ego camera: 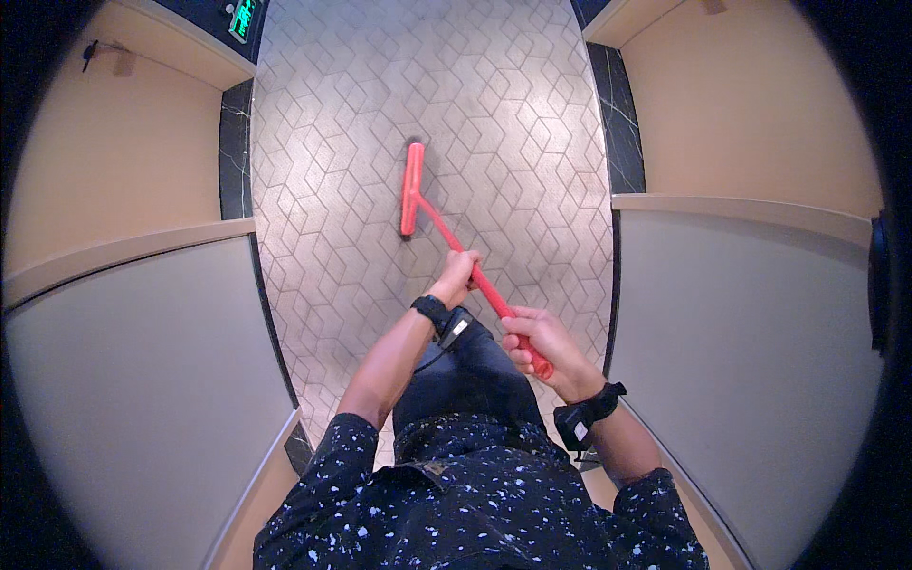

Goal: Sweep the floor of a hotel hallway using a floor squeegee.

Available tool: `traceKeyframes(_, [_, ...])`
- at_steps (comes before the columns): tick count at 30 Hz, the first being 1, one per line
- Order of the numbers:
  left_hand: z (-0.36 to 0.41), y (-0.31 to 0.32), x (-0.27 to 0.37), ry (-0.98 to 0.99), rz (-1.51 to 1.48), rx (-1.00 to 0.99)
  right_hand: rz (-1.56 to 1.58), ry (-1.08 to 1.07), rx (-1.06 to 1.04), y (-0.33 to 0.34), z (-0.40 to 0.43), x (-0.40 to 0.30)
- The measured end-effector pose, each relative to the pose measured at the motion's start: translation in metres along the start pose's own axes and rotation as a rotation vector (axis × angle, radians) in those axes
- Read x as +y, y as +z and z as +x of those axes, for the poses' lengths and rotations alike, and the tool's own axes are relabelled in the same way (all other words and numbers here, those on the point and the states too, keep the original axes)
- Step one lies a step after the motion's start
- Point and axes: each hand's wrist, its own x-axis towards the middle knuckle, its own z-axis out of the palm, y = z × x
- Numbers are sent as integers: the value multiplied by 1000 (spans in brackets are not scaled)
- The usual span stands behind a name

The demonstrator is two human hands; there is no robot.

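Note:
A red long-handled broom or floor squeegee (443,229) slants from the floor up toward me; which of the two it is I cannot tell. Its narrow red head (411,189) rests on the patterned tile floor (342,164), with dark tips at both ends. Around the middle of the handle, my left hand (457,274) is closed. My right hand (539,345) grips the handle near its upper end, the thumb lying along it and the end poking out below the palm. Both wrists carry black straps with small devices.
Walls with grey panels and beige trim flank the corridor, the left panel (142,370) and right panel (741,356) close by. Dark marble skirting (236,149) runs along the floor's edge. A lit green sign (244,20) is at the top left.

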Motion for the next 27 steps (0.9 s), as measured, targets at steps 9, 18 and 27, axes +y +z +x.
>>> traceKeyframes(9, [-19, -115, -11, -94, -127, 188, -65, 145, -135, 37, 74, 28])
traceKeyframes(18, [44, -150, -14, -179, -194, 173, 136, 181, -96, 69, 112, 4])
traceKeyframes(27, [70, -4, 64, -134, 67, -67, 210, -57, 171, 60, 57, -69])
